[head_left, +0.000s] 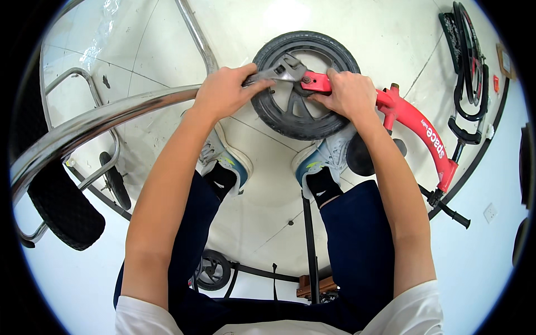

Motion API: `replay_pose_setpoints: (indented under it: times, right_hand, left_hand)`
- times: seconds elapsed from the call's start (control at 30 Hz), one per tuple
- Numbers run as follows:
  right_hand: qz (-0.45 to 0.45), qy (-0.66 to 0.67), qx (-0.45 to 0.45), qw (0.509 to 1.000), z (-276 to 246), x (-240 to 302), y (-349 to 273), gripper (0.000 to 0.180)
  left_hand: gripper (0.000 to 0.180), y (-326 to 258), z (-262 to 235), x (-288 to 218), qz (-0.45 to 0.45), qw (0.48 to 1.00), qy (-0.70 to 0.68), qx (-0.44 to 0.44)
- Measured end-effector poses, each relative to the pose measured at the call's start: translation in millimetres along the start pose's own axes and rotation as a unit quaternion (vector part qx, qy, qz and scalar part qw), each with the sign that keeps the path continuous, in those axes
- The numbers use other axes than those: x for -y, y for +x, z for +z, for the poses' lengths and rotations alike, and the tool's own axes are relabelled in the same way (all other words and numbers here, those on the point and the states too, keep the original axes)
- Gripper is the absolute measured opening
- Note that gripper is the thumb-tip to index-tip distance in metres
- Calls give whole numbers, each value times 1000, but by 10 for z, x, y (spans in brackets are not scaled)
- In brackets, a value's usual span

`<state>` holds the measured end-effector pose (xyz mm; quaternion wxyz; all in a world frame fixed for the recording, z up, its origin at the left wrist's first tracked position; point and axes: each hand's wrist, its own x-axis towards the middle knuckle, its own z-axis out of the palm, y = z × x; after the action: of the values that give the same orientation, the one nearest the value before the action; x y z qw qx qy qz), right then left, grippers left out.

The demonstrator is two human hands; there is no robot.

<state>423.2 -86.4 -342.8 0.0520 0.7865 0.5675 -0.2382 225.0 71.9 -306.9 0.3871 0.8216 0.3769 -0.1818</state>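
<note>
My left hand (230,89) is closed around the handle of an adjustable wrench (287,69). The wrench's jaw end lies at the hub of a black spoked wheel (298,118), beside the end of a red frame. With bent fingers my right hand (350,95) grips the red bike frame (416,120) close to that hub. From there the frame curves away to the right, ending at a black handlebar (453,215). The wheel rests in front of my feet, between my shoes. My left fingertips and the wrench handle are slightly blurred.
A chair with a chrome tube frame (111,116) and a black padded part (67,206) stands at my left. A small black wheel (115,180) lies beneath it. Folded black gear (469,67) leans at the far right. Behind my legs are another wheel (213,270) and a black post (310,240).
</note>
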Motion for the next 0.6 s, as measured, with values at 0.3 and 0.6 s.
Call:
replay_pose_setpoints:
  times: [0.3, 0.6]
  right_hand:
    - [-28, 75, 2, 997, -69, -54, -28, 46]
    - [-45, 203, -77, 975, -81, -63, -180, 38]
  left_hand:
    - [59, -264, 722, -84, -170, 857, -485, 27]
    - [58, -393, 1021, -249, -194, 806, -558, 30]
